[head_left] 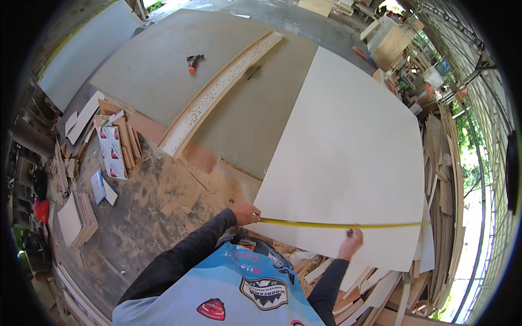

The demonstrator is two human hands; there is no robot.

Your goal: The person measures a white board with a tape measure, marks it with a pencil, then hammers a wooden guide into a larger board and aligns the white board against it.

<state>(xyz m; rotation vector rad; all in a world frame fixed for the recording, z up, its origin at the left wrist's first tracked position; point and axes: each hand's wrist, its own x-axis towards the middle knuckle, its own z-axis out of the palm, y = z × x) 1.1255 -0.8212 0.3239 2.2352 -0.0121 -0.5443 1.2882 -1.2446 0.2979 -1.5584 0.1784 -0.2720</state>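
Observation:
A large white board (348, 141) lies in front of me. A yellow tape measure blade (304, 223) stretches across its near part, from the left edge to past the right edge. My left hand (246, 214) is closed on the blade's left end at the board's near left corner. Just below the blade, my right hand (350, 243) has its fingers bent together over the board. Something small and dark shows at those fingertips, too small to name.
A grey-brown panel (244, 125) adjoins the board on the left, bearing a long, narrow, speckled frame (217, 98) and a cordless drill (193, 63). Stacked wood offcuts (122, 141) stand at left. Timber strips (446, 163) line the right side, and more scraps (348, 293) lie near my right arm.

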